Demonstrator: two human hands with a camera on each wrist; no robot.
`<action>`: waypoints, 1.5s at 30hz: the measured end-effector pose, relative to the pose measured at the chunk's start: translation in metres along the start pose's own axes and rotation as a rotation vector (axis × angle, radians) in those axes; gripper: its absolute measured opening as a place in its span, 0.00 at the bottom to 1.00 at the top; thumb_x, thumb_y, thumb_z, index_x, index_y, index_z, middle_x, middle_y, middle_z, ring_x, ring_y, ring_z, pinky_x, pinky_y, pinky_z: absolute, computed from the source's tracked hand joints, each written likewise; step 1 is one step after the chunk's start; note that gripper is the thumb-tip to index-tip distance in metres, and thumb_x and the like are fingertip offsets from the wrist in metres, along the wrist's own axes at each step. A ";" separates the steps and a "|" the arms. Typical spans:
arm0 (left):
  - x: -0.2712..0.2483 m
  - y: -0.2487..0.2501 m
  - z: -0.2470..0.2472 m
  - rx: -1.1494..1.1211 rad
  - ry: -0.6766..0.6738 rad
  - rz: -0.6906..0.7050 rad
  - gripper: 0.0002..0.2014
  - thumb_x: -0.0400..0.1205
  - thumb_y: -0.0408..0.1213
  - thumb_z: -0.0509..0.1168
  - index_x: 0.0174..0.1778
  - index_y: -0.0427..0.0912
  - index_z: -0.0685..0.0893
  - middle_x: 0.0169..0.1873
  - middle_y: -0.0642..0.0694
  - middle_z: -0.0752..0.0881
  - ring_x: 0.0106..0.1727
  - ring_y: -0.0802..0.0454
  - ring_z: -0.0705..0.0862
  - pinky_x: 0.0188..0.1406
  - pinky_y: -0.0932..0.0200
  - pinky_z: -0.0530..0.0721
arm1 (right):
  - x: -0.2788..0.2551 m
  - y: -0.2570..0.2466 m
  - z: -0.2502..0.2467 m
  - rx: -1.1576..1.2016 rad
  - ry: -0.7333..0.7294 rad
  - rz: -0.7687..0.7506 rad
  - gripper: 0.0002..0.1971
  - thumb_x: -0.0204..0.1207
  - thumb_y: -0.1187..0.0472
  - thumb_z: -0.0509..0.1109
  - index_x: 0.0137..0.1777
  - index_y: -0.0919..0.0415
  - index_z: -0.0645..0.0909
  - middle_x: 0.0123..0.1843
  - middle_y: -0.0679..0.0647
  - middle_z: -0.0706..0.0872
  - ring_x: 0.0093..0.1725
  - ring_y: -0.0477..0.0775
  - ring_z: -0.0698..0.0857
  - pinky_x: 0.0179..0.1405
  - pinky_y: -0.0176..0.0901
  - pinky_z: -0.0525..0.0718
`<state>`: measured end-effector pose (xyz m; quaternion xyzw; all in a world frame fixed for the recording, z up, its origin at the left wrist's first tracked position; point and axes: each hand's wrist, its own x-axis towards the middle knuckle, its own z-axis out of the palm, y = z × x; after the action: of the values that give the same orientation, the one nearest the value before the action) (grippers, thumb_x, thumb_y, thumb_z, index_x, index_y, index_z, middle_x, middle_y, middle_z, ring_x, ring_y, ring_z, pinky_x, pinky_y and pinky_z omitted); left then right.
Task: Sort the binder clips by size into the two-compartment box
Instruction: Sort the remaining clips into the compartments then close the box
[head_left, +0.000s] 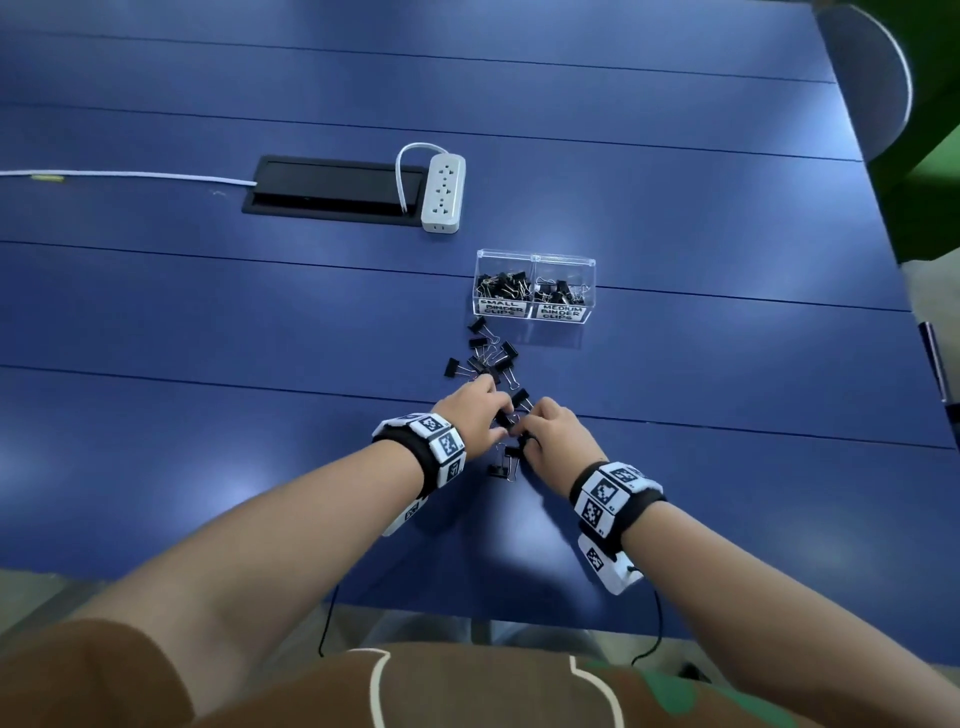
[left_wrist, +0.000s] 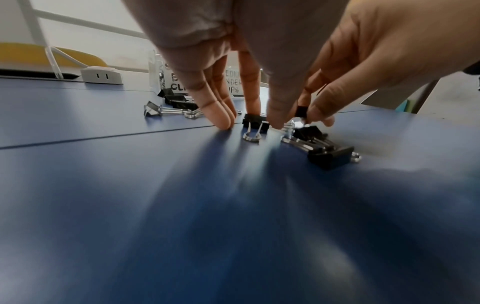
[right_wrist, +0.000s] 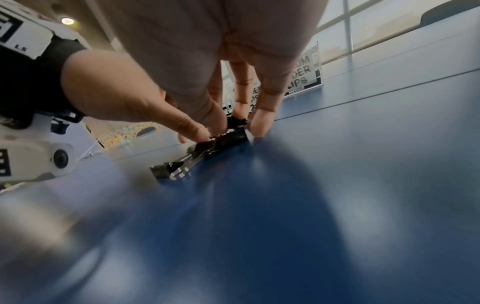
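Note:
A clear two-compartment box (head_left: 535, 312) labelled SMALL and MEDIUM BINDER CLIPS holds black clips in both halves. Several loose black binder clips (head_left: 488, 358) lie on the blue table in front of it. Both hands meet at the near end of that pile. My left hand (head_left: 500, 414) has its fingertips down on the table, and thumb and index pinch a small clip (left_wrist: 255, 121). My right hand (head_left: 523, 435) pinches another clip (right_wrist: 235, 124) between thumb and fingers. More clips (left_wrist: 330, 156) lie just under the hands, partly hidden.
A white power strip (head_left: 442, 192) and a black cable hatch (head_left: 332, 189) lie beyond the box, with a white cable (head_left: 130, 175) running left. The table's near edge (head_left: 467, 616) is close to my body. A chair back (head_left: 878, 78) stands at the far right.

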<state>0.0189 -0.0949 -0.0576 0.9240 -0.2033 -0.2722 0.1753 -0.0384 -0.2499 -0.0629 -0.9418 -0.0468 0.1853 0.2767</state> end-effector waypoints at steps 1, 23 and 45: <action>-0.001 0.001 0.001 0.002 0.013 0.001 0.15 0.78 0.44 0.69 0.59 0.46 0.81 0.57 0.43 0.75 0.57 0.45 0.79 0.56 0.44 0.84 | -0.001 -0.001 0.002 -0.026 -0.011 0.020 0.14 0.76 0.66 0.60 0.56 0.59 0.84 0.56 0.59 0.77 0.54 0.64 0.75 0.49 0.58 0.83; 0.014 -0.041 -0.037 0.060 0.116 -0.178 0.23 0.79 0.34 0.64 0.71 0.38 0.73 0.65 0.41 0.72 0.66 0.41 0.74 0.59 0.44 0.83 | 0.023 -0.009 -0.018 0.040 0.195 -0.030 0.08 0.72 0.70 0.66 0.50 0.67 0.82 0.52 0.63 0.77 0.45 0.62 0.78 0.45 0.47 0.79; 0.012 -0.034 -0.036 -0.053 0.106 -0.224 0.10 0.80 0.38 0.68 0.54 0.40 0.78 0.58 0.41 0.77 0.51 0.40 0.83 0.55 0.46 0.84 | 0.063 -0.009 -0.057 0.158 0.194 0.133 0.07 0.70 0.65 0.71 0.47 0.64 0.81 0.55 0.56 0.74 0.49 0.52 0.74 0.56 0.38 0.74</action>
<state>0.0583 -0.0637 -0.0493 0.9491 -0.0819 -0.2462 0.1784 0.0414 -0.2592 -0.0346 -0.9316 0.0576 0.1142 0.3403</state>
